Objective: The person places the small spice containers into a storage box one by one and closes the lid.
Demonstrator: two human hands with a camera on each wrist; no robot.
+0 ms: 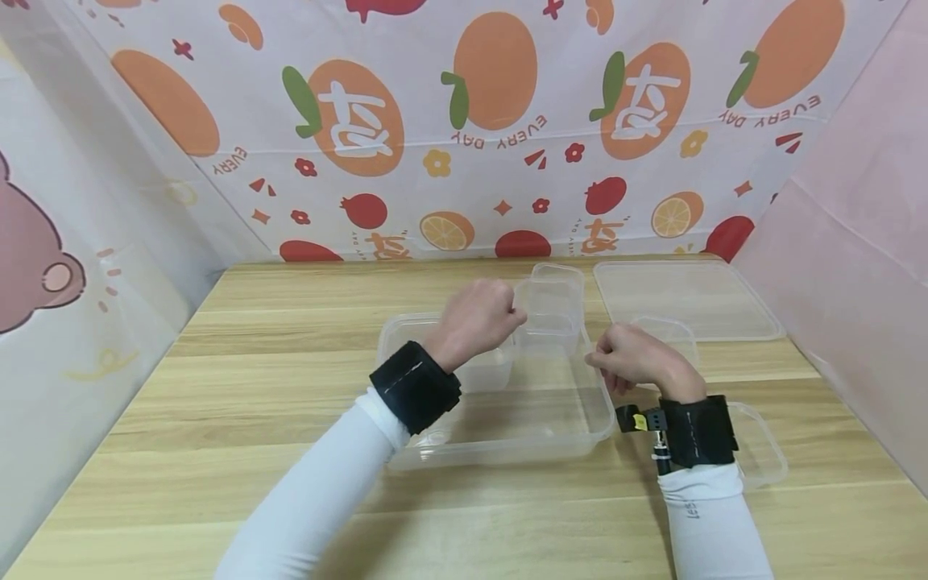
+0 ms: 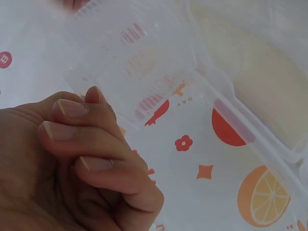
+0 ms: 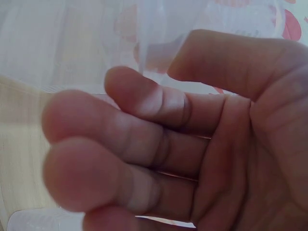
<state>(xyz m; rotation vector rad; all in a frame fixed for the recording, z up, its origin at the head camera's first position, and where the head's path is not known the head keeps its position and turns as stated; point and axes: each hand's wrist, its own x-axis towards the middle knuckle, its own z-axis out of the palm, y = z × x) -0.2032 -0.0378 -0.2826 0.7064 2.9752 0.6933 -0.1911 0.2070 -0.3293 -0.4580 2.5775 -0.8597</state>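
Observation:
A large clear plastic container (image 1: pixel 536 447) stands on the table with a smaller clear box (image 1: pixel 486 374) inside its left part. Over its right rear part, small clear containers (image 1: pixel 554 302) overlap one another. My left hand (image 1: pixel 474 322) pinches the left edge of these, with its fingers curled in the left wrist view beside the clear plastic (image 2: pixel 139 62). At the large container's right rim is my right hand (image 1: pixel 638 358). Seen from the right wrist, its thumb and index finger pinch a thin clear plastic edge (image 3: pixel 142 43), the other fingers loosely bent.
A large clear lid (image 1: pixel 685 302) lies flat at the back right of the wooden table (image 1: pixel 239 387). Behind the right hand is another small clear piece (image 1: pixel 674 334), and a clear lid (image 1: pixel 761 451) lies beside the right wrist. Printed cloth (image 1: pixel 500 185) hangs behind.

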